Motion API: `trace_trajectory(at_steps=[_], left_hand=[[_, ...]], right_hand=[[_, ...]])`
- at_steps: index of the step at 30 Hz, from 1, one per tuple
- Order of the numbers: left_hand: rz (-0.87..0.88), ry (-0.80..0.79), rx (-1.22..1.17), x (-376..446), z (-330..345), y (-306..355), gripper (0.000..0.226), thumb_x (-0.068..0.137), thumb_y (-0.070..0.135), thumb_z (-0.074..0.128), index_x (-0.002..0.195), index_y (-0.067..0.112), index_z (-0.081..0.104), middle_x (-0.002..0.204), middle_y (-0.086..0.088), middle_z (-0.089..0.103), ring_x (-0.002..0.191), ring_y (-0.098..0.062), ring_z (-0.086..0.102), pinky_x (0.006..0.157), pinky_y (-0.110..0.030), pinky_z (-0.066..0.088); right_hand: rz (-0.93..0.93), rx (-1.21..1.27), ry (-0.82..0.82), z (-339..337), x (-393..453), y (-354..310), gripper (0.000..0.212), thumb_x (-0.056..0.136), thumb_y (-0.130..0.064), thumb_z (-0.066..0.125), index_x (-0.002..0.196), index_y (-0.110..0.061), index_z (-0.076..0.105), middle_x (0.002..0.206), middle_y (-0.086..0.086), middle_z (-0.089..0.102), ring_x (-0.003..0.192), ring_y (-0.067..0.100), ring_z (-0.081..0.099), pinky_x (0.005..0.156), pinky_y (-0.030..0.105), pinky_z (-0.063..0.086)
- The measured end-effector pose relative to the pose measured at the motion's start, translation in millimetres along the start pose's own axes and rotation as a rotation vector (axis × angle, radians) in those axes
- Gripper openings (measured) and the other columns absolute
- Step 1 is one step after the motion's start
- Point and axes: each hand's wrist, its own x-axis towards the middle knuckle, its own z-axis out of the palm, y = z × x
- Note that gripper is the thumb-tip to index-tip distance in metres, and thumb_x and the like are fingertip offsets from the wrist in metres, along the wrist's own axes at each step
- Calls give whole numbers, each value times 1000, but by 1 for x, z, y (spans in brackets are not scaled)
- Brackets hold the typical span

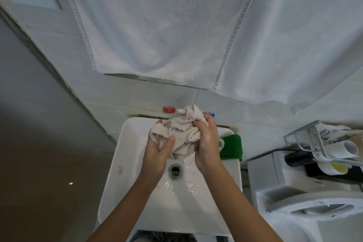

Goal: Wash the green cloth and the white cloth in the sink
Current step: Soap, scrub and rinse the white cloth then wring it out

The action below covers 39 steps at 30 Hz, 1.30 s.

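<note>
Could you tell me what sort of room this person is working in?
Most likely a small bathroom: a white sink is fixed to a tiled wall, large white towels hang above it, and what looks like a toilet stands to the right.

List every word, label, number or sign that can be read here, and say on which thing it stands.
None can be read.
Red tap cap: a white mark, too blurred.
Blue tap cap: marks, too small.
Crumpled packet on the wall rack: dark print, blurred.
</note>
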Motion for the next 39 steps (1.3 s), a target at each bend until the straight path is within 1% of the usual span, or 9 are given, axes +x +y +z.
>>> trace_trajectory(at_steps=[3,9,14,20,22,24,29,33,39], left_hand=[[90,129,78,0,12,4,47,87,21,57,132,14,47,123,1,61,111,-4,60,86,-16,50],[144,488,272,32,16,27,20,91,27,60,94,7,65,80,4,67,75,-3,68,60,-10,48],[232,293,442,6,37,27,34,85,52,54,65,24,54,57,8,58,54,-3,56,55,-17,46],[147,376,598,30,17,13,37,94,36,53,62,18,52,54,4,54,54,-11,56,52,-19,40],[181,362,676,11,25,2,33,94,28,56,65,14,52,53,4,52,50,-5,53,52,-16,37],[169,343,635,13,22,-1,35,94,26,57,61,16,50,50,9,48,45,-2,50,50,-10,36],[35,446,508,43,12,8,42,95,32,55,57,15,48,53,-4,54,52,-13,51,54,-30,41],[38,446,485,21,30,13,41,94,34,55,57,18,50,53,0,56,49,-9,54,50,-21,44],[-8,399,461,48,5,19,39,95,34,54,60,18,48,55,0,52,56,-16,53,56,-30,43]], right_hand=[[-83,-160,69,3,-4,10,32,70,-29,70,95,-18,52,94,10,64,86,21,64,76,35,54],[-241,-428,-24,16,-28,28,35,72,-39,69,79,-10,51,76,11,59,70,18,59,64,37,52],[-181,-302,155,28,5,11,31,89,-15,63,61,-16,48,55,-7,46,55,5,42,57,23,38],[5,-230,70,25,-12,30,31,88,-24,66,74,3,61,64,10,55,62,20,54,60,31,44],[30,-266,90,24,1,26,27,90,-19,63,68,-6,60,60,5,54,61,19,52,61,31,43],[54,-264,117,26,6,27,27,92,-15,61,64,-15,60,58,1,56,59,16,54,61,30,45],[81,-240,60,31,-10,31,26,94,-10,57,69,-14,62,58,-1,60,59,13,58,57,22,47],[50,-242,136,37,8,19,21,93,-15,59,72,-12,60,60,3,56,57,16,54,55,26,44],[23,-302,-36,27,-20,30,20,94,-8,54,81,-8,69,72,5,67,68,13,63,66,27,51]])
